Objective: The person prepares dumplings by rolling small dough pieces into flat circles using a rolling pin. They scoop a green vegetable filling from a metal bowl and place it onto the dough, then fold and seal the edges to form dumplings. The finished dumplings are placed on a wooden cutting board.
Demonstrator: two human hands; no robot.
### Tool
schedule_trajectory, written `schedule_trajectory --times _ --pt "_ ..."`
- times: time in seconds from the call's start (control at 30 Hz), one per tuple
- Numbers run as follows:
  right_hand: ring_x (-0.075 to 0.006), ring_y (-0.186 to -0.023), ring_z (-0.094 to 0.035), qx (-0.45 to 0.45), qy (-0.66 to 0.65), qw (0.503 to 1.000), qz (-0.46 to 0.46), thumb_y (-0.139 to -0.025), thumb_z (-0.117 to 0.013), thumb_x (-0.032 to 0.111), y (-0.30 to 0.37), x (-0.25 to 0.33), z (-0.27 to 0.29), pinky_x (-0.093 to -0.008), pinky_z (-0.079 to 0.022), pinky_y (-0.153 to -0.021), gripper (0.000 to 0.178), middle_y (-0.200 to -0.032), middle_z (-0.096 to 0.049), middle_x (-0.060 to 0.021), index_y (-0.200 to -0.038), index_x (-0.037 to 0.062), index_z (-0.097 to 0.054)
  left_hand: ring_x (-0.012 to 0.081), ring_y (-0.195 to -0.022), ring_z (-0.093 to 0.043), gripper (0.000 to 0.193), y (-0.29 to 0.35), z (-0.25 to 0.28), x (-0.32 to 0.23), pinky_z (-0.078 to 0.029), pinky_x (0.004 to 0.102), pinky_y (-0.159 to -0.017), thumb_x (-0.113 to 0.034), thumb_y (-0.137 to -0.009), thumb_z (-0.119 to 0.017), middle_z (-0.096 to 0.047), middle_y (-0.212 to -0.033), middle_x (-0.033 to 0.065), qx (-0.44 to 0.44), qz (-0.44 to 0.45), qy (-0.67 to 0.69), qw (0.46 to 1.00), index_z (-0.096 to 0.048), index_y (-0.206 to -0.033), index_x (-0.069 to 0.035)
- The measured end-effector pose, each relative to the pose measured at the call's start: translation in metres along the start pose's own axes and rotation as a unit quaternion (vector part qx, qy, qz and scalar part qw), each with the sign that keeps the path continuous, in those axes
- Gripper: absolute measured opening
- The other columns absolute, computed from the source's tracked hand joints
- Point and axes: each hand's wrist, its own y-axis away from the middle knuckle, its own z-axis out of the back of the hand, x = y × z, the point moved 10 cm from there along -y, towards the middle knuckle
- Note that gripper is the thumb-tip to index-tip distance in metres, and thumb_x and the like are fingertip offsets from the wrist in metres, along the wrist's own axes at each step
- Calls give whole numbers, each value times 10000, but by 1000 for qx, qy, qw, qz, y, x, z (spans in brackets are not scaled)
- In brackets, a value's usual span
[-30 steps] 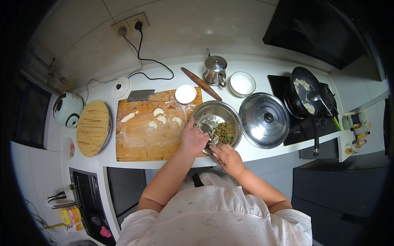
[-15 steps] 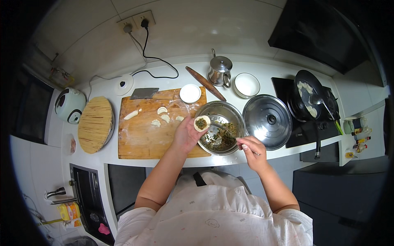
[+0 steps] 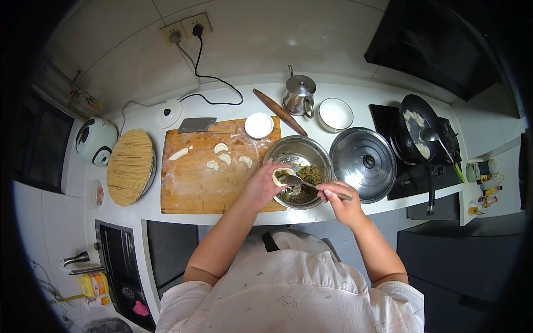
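Observation:
My left hand (image 3: 262, 187) holds a round dumpling wrapper (image 3: 277, 181) with green filling on it, above the left side of a steel bowl (image 3: 327, 162). My right hand (image 3: 340, 201) grips a metal spoon (image 3: 307, 183) by its handle, and the spoon's bowl touches the filling on the wrapper. Chopped green and brown filling (image 3: 308, 173) lies in the steel bowl. Left of it, several folded dumplings (image 3: 225, 159) and a short roll of dough (image 3: 179, 154) rest on a floured wooden board (image 3: 191, 194).
A cleaver (image 3: 197, 125), a small white bowl (image 3: 259, 126) and a rolling pin (image 3: 280, 112) lie around the board's far side. Behind stand a steel pot (image 3: 300, 94) and white bowl (image 3: 335, 114). Rightward are a lid (image 3: 363, 183) and a wok (image 3: 417, 119) with dumplings; leftward, a round slatted mat (image 3: 129, 169).
The spoon has come up out of the filling in the bowl to the wrapper. My left hand has moved slightly right and nearer to me, with the wrapper tilted.

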Motion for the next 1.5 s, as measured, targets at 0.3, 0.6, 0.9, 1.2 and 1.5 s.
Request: schedule_trajectory --times 0.3,0.6,0.9,1.2,1.5 --pt "-120 -649 -554 -98 -159 975 -124 -936 -454 95 6 -44 15 -242 -476 -601 201 -772 -611 -82 -970 -33 -605 260 -1101 -535 482 -3 16 5 -418 412 -977 -377 -979 -305 -563 -1154 147 -56 -8 42 998 -523 -1129 25" --pt "-132 -598 -542 -148 -210 956 -143 -968 -393 157 -4 -56 -8 -253 -476 -566 217 -748 -602 -105 -938 -3 -538 240 -1145 -481 404 -6 14 13 -394 441 -966 -333 -970 -347 -502 -1228 109 -36 -3 75 996 -515 -1147 -11" --pt "-144 -717 -565 -117 -88 982 -122 -952 -427 115 2 -83 13 -274 -482 -657 183 -810 -606 -64 -971 24 -585 263 -1136 -486 408 0 47 -12 -386 424 -1013 -262 -963 -342 -491 -1233 137 -103 -99 65 988 -452 -1186 61" --pt "-251 -900 -536 108 369 918 99 -727 -575 33 3 -86 -51 -352 -470 -786 256 -887 -563 -68 -968 99 -629 180 -1151 -490 606 21 15 -32 -416 302 -987 156 -787 -489 -494 -1236 87 -40 -100 -243 964 -335 -1342 -35" --pt "-248 -912 -542 137 436 886 82 -713 -587 56 4 -88 -56 -348 -468 -813 252 -897 -573 -62 -952 110 -647 149 -1099 -520 540 45 -1 -55 -441 271 -934 101 -810 -546 -526 -1197 67 21 -129 -317 939 -388 -1309 -30"
